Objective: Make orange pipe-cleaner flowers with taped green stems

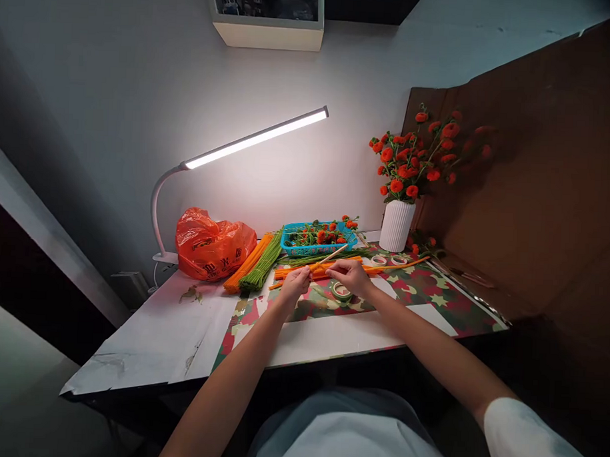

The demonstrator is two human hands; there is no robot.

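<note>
My left hand (296,281) is closed, fingertips pinching an orange pipe cleaner (317,269) that looks looped or wound between both hands. From the other side my right hand (351,277) pinches the same orange piece. A thin pale stick (335,253) slants up from that spot; whether it is held or lies behind, I cannot tell. Under and behind my hands lie loose orange pipe cleaners (283,273). A roll of green tape (341,292) sits just below my right hand.
Orange (248,263) and green bundles (264,262) lie beside a red plastic bag (209,245). Behind stands a blue basket (291,249) of orange flowers. A white vase (397,226) of flowers is at right, near tape rolls (378,261). A lit lamp (258,139) overhangs the table (166,337).
</note>
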